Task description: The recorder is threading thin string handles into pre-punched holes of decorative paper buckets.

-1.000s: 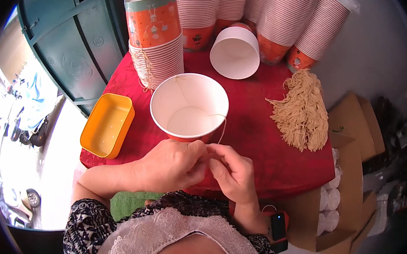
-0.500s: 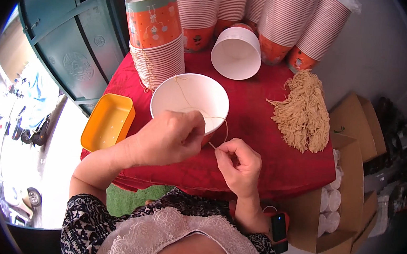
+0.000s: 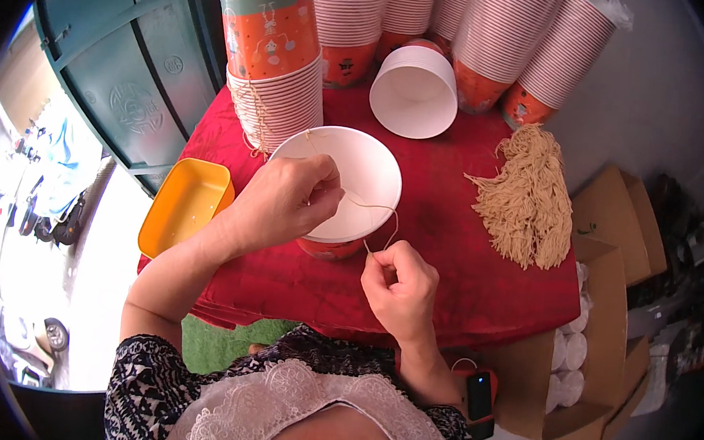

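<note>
A white-lined paper bucket (image 3: 370,168) stands upright on the table, its orange-red outside showing below the rim. Over its near left part is my left hand (image 3: 290,197), fingers closed in a pinch on a thin tan string. From there the string (image 3: 397,221) runs across the opening, loops over the right rim and comes down to my right hand (image 3: 400,286). Thumb and forefinger of that hand pinch the string just in front of the bucket. Another strand (image 3: 313,141) lies against the bucket's far left inner wall. My left hand hides part of the inside.
A bundle of tan strings (image 3: 531,201) lies at the right on the red cloth (image 3: 446,186). Stacked buckets (image 3: 275,90) with strings draped on them rise behind left. A tipped bucket (image 3: 414,92) lies at the back. A yellow tray (image 3: 188,207) sits left; cardboard boxes (image 3: 600,322) stand right.
My left hand has moved away from me and slightly left, further over the bucket. My right hand has shifted a little left, still pinching the string.
</note>
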### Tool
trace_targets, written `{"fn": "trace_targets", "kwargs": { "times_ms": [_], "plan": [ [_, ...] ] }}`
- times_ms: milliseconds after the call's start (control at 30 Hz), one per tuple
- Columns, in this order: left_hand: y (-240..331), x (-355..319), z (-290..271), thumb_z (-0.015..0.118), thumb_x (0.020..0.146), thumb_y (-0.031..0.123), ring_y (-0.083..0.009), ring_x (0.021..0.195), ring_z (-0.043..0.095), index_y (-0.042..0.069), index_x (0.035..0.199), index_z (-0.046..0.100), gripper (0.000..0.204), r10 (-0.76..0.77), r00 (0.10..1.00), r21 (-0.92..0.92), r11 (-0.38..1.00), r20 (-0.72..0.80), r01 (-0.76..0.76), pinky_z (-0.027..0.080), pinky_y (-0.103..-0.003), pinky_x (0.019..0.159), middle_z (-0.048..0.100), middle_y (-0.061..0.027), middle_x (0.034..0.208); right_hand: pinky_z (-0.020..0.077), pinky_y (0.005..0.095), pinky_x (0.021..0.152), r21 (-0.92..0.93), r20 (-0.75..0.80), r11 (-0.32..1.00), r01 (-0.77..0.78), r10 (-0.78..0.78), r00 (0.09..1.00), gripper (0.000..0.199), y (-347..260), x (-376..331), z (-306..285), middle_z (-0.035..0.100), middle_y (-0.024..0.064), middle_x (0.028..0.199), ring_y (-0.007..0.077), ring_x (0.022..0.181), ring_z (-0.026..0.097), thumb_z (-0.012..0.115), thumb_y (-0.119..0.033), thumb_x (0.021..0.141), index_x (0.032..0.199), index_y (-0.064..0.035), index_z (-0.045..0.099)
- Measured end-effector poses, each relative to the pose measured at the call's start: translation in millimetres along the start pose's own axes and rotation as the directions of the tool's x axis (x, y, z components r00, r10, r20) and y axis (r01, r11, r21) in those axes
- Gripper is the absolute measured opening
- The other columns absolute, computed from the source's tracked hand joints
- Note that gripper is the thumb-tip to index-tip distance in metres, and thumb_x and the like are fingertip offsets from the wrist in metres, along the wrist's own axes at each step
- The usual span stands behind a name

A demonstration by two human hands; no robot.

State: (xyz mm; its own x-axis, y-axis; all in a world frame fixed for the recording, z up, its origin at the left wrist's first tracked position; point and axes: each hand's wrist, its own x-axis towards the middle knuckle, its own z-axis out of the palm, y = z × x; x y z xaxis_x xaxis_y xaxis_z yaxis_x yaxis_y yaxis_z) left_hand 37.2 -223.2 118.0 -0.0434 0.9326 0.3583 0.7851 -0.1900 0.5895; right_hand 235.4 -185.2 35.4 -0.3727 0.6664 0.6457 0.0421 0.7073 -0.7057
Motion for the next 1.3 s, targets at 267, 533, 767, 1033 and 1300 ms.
{"fn": "trace_targets", "kwargs": {
  "times_ms": [267, 533, 767, 1033, 1300],
  "plan": [
    [-4.5, 1.0, 1.4, 0.065, 0.083, 0.012, -0.0325, 0.062, 0.064, -0.001, 0.085, 0.062, 0.014, -0.014, 1.000, 0.016, 1.000, 0.023, 0.014, 0.051, -0.040, 0.057, 0.062, -0.0145, 0.066, 0.0445, 0.0303, 0.047, 0.025, -0.008, 1.000, -0.013, 0.013, 1.000, 0.019, 4.0, 2.1, 5.8, 0.054, 0.0074, 0.061, 0.0172, 0.052, 0.057, 0.066, 0.008, 0.075, 0.072, -0.0016, 0.050],
    [-7.3, 12.0, -4.5, 0.061, 0.085, 0.008, -0.0361, 0.090, 0.064, -0.002, 0.099, 0.065, 0.018, 0.247, 0.895, -0.053, 0.968, 0.372, -0.245, 0.050, -0.043, 0.080, 0.066, -0.0192, 0.096, 0.0468, 0.0354, 0.048, -0.008, 0.000, 1.000, 0.000, 0.000, 1.000, 0.019, 4.1, 7.9, 8.9, 0.056, 0.0096, 0.062, 0.0256, 0.053, 0.060, 0.068, 0.005, 0.075, 0.073, -0.0034, 0.051],
    [-10.2, 26.3, 5.2, 0.058, 0.087, 0.008, -0.0347, 0.093, 0.064, -0.001, 0.104, 0.067, 0.022, 0.328, 0.808, -0.136, 0.944, 0.490, -0.300, 0.049, -0.041, 0.083, 0.066, -0.0193, 0.100, 0.0473, 0.0327, 0.050, 0.018, -0.035, 1.000, 0.020, -0.019, 0.999, 0.016, 7.5, 10.8, 15.6, 0.058, 0.0100, 0.064, 0.0211, 0.055, 0.061, 0.067, 0.006, 0.077, 0.075, -0.0014, 0.053],
    [-7.1, 26.8, 7.3, 0.062, 0.085, 0.008, -0.0260, 0.068, 0.063, 0.000, 0.088, 0.064, 0.009, 0.207, 0.815, -0.093, 0.978, 0.541, -0.186, 0.048, -0.035, 0.063, 0.065, -0.0133, 0.073, 0.0495, 0.0298, 0.051, -0.032, 0.010, 0.996, 0.078, -0.077, 0.997, 0.013, 7.7, 13.8, 4.7, 0.062, 0.0101, 0.067, 0.0168, 0.058, 0.064, 0.069, 0.005, 0.079, 0.083, 0.0003, 0.058],
    [-3.2, 3.8, 9.5, 0.062, 0.084, 0.008, -0.0293, 0.064, 0.062, 0.002, 0.085, 0.063, 0.006, 0.263, 0.853, -0.125, 0.965, 0.452, -0.231, 0.048, -0.038, 0.061, 0.063, -0.0144, 0.070, 0.0532, 0.0357, 0.055, -0.301, 0.488, 0.861, 0.409, -0.229, 0.842, 0.031, -10.9, 52.6, -51.0, 0.066, 0.0122, 0.073, 0.0261, 0.063, 0.067, 0.071, -0.004, 0.076, 0.104, -0.0035, 0.058]
  ]
}}
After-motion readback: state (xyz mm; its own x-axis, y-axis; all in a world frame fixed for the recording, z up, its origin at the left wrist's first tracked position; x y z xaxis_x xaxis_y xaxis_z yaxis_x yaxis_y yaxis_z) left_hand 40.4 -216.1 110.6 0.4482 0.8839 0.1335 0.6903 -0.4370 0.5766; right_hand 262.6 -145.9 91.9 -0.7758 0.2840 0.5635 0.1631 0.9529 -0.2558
